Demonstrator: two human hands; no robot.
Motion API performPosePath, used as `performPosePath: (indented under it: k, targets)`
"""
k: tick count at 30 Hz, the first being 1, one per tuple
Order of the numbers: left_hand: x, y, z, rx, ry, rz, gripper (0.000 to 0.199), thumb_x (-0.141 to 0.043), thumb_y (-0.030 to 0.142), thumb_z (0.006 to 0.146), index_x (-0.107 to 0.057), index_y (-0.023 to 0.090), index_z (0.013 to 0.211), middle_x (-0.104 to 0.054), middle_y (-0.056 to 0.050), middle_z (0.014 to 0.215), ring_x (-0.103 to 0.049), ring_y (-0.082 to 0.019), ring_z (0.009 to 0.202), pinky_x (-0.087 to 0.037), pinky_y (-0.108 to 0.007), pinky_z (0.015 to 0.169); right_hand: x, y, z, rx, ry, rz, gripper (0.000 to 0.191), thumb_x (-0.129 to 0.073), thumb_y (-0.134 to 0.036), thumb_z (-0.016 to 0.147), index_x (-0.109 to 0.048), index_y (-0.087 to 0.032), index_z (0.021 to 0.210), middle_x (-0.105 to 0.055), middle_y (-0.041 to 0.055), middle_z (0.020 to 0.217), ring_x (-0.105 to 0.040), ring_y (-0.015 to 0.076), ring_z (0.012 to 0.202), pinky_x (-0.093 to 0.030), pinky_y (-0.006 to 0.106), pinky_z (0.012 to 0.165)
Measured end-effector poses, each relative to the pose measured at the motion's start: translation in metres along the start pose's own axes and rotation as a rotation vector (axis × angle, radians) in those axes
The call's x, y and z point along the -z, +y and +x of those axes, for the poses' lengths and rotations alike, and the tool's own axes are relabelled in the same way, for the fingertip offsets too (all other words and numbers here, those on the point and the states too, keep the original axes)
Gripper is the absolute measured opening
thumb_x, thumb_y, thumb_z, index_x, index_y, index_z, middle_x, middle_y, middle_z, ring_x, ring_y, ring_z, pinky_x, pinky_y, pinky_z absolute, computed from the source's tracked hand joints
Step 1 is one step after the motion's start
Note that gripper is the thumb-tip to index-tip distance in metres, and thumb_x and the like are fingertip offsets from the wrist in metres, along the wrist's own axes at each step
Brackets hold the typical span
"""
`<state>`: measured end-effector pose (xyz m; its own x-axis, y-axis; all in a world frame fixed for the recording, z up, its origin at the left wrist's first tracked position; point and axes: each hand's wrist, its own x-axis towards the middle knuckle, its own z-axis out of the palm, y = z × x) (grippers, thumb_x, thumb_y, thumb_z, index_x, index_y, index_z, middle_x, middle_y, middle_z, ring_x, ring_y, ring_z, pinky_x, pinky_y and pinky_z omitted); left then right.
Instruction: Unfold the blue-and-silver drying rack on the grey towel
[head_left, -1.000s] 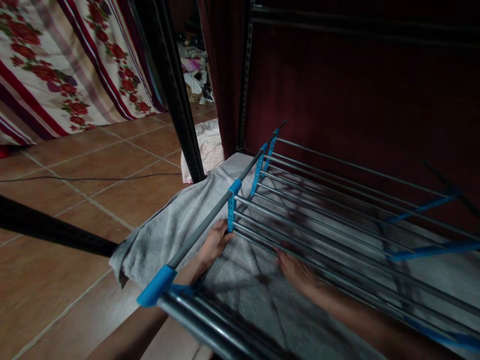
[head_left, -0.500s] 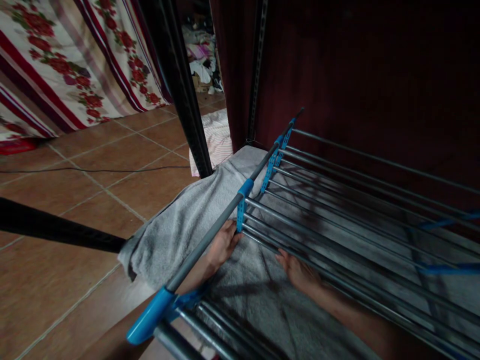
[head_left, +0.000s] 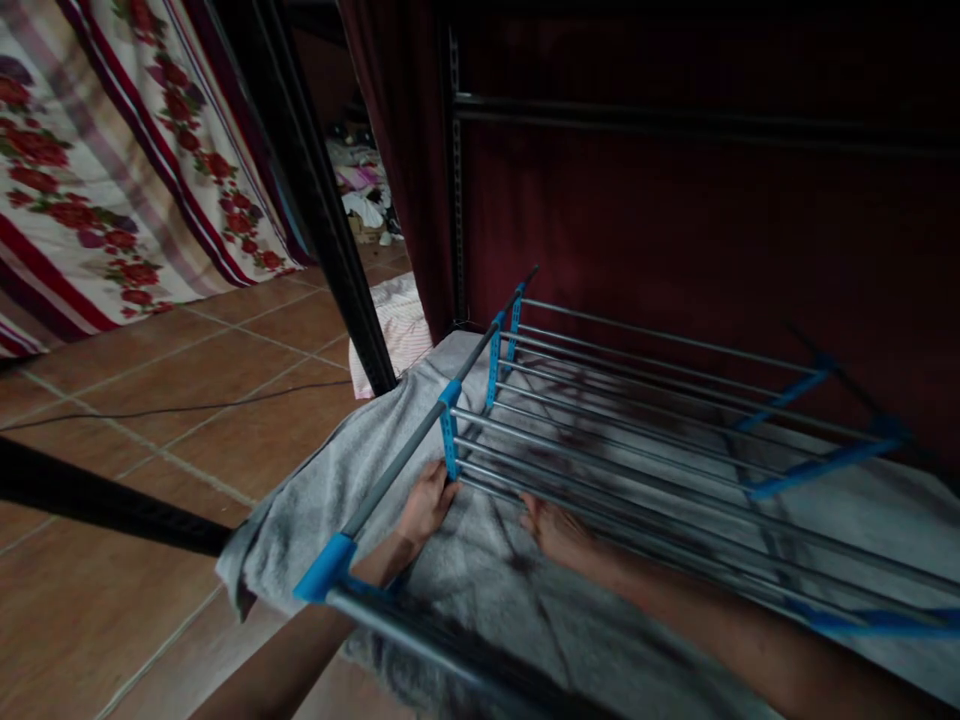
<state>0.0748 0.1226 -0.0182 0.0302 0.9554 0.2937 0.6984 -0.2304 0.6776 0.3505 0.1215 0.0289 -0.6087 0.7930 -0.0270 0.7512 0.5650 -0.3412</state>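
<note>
A clothes drying rack (head_left: 401, 450) with grey metal rods and blue plastic brackets stands over a grey cloth. My left hand (head_left: 426, 503) is closed at the lower end of a blue bracket (head_left: 448, 432), its fingers curled round that end. To its right, my right hand (head_left: 559, 532) has its fingertips closed on the lowest rod (head_left: 487, 487), partly hidden behind the rods. The rack's near blue end piece (head_left: 326, 568) crosses above my left forearm. At the far right, more blue brackets (head_left: 825, 470) join the rods.
The grey cloth (head_left: 322, 510) spreads under the rack. Black slotted metal posts (head_left: 337, 240) stand at the left and back, with a dark red curtain (head_left: 637, 220) behind. Tiled floor (head_left: 187, 430), a thin cable (head_left: 210, 405) and a floral curtain (head_left: 112, 170) lie leftward.
The view has shifted, so the rack appears further left and its right-hand brackets show more fully. Both hands keep their places at the bracket and the lowest rod.
</note>
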Motion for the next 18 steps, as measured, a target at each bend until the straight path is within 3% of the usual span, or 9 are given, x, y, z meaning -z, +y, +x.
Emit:
performPosePath:
  k: [4, 8, 11, 15, 18]
  targets:
    - [0.002, 0.002, 0.002, 0.005, -0.002, -0.001, 0.027, -0.047, 0.04, 0.09, -0.057, 0.017, 0.101, -0.06, -0.012, 0.106, -0.055, -0.027, 0.103, -0.046, -0.046, 0.096, 0.03, -0.009, -0.032, 0.111, 0.001, -0.122, 0.056, -0.046, -0.005, 0.081, -0.044, -0.013, 0.137, -0.049, 0.0158, 0.14, -0.051, 0.0286, 0.124, -0.045, 0.039, 0.101]
    - [0.012, 0.007, 0.006, -0.033, -0.053, -0.037, 0.028, -0.051, 0.04, 0.087, -0.058, 0.017, 0.102, -0.06, -0.011, 0.107, -0.055, -0.027, 0.105, -0.045, -0.047, 0.098, 0.071, 0.0, -0.074, 0.215, -0.021, -0.165, 0.047, -0.039, -0.003, 0.085, -0.054, -0.021, 0.126, -0.058, 0.0081, 0.127, -0.059, 0.0223, 0.111, -0.051, 0.033, 0.092]
    - [0.024, 0.019, 0.01, -0.02, -0.078, -0.172, 0.038, -0.059, 0.04, 0.082, -0.057, 0.017, 0.112, -0.06, -0.01, 0.114, -0.055, -0.026, 0.111, -0.043, -0.044, 0.102, 0.09, 0.018, -0.096, 0.186, 0.062, -0.2, 0.047, -0.035, -0.005, 0.09, -0.05, -0.023, 0.131, -0.057, 0.0076, 0.13, -0.055, 0.0221, 0.118, -0.048, 0.038, 0.098]
    - [0.036, 0.042, 0.019, 0.02, -0.075, -0.44, 0.054, -0.061, 0.042, 0.084, -0.046, 0.018, 0.13, -0.056, -0.012, 0.128, -0.053, -0.026, 0.119, -0.043, -0.04, 0.103, 0.087, 0.04, -0.097, 0.088, 0.078, -0.233, 0.05, -0.034, -0.015, 0.094, -0.038, -0.02, 0.144, -0.051, 0.0122, 0.14, -0.056, 0.0248, 0.118, -0.05, 0.042, 0.094]
    - [0.038, 0.049, 0.026, 0.047, -0.11, -0.456, 0.051, -0.062, 0.044, 0.083, -0.049, 0.016, 0.124, -0.062, -0.011, 0.116, -0.057, -0.026, 0.111, -0.045, -0.04, 0.099, 0.078, 0.043, -0.083, -0.021, 0.033, -0.24, 0.04, -0.034, -0.025, 0.097, -0.05, -0.019, 0.134, -0.064, 0.0137, 0.121, -0.065, 0.0268, 0.101, -0.054, 0.039, 0.083]
